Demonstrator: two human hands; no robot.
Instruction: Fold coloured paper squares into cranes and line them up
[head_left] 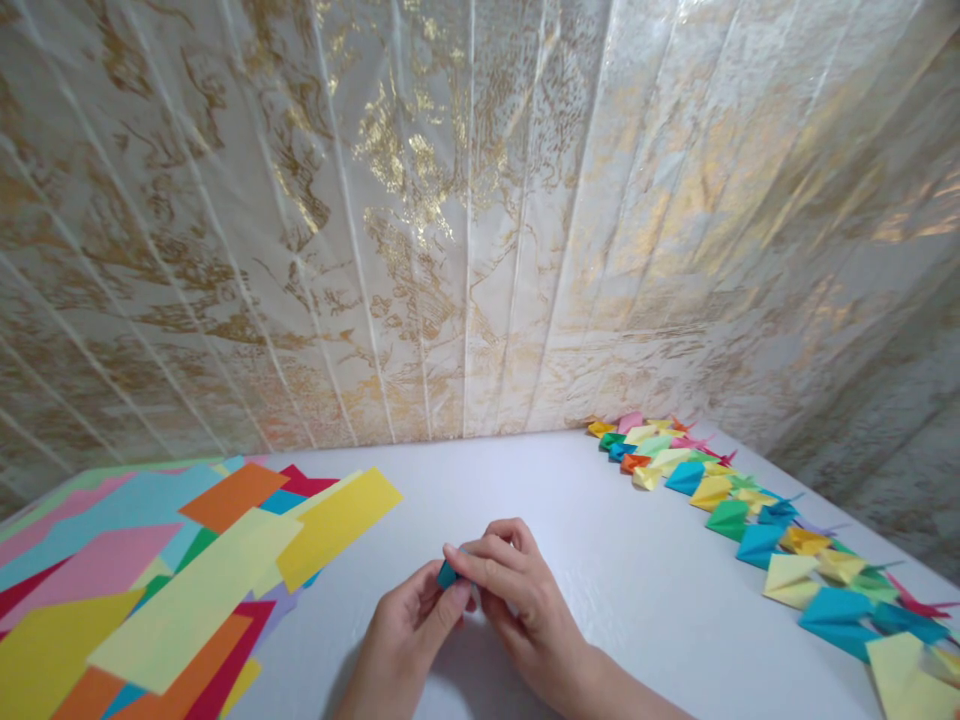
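Note:
Both hands meet over the white table [600, 600] at the lower middle of the view. A small piece of folded blue paper [448, 574] is pinched between them, mostly covered by the fingers. My left hand [412, 625] grips it from the left, thumb pressed on its lower edge. My right hand [517, 590] closes on it from the right with thumb and index finger, the other fingers curled. The paper's full shape is hidden.
On the left lie overlapping coloured paper sheets, among them a pale yellow strip [202, 595] and a yellow sheet [341, 525]. Rows of folded paper figures, such as a blue one [836, 615], line the right side. A gold-patterned curtain [420, 230] hangs behind the table.

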